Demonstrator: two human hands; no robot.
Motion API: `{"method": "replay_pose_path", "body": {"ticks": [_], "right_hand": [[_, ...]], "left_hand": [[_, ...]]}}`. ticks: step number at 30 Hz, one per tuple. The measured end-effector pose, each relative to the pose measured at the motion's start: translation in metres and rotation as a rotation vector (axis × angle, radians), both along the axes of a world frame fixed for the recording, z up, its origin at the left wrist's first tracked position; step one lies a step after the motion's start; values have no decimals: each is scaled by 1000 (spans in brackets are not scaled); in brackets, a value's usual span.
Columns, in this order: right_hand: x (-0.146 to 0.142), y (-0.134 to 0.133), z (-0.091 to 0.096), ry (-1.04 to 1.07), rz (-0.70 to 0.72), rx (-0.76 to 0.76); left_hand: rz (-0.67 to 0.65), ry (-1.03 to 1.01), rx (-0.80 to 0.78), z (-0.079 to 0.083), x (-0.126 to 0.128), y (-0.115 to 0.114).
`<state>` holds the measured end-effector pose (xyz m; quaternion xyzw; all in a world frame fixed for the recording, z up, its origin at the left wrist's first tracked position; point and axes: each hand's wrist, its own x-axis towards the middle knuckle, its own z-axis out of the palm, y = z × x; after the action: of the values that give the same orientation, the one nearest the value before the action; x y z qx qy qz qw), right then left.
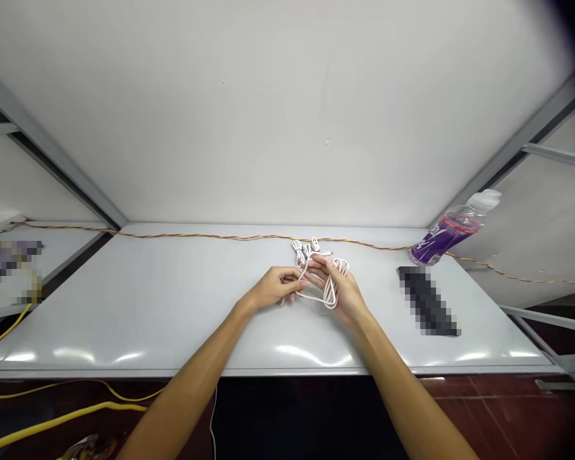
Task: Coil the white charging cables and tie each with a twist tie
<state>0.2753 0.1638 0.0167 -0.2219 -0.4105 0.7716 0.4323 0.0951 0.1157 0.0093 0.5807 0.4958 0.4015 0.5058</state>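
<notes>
And there, both arms stretched forward, the left hand (273, 287) and right hand (342, 289) clutching one looped white cable (330, 294) above the bench (124, 319)!

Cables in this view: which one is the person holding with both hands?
The white cable, looped between the left hand and right hand. The twisted red-and-yellow wire and the thick yellow cable touch neither hand.

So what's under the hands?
Loops of white cable run under the left hand and right hand, above the white table. The hands hide the stretches of cable they grip, so those can't be seen.
</notes>
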Motion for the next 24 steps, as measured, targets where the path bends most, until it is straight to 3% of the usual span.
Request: {"method": "replay_pose_path", "body": {"ticks": [3, 7, 15, 19, 24], "right_hand": [[4, -2, 1, -84, 59, 34], [8, -9, 7, -217, 248, 58], [1, -14, 15, -440, 331, 329], [-3, -10, 7, -489, 189, 400], [-9, -6, -8, -660, 5, 486]], "left_hand": [[109, -30, 67, -4, -2, 4], [221, -79, 140, -7, -2, 8], [158, -88, 190, -3, 0, 4], [165, -57, 206, -2, -1, 4], [185, 182, 441, -2, -2, 3]]}}
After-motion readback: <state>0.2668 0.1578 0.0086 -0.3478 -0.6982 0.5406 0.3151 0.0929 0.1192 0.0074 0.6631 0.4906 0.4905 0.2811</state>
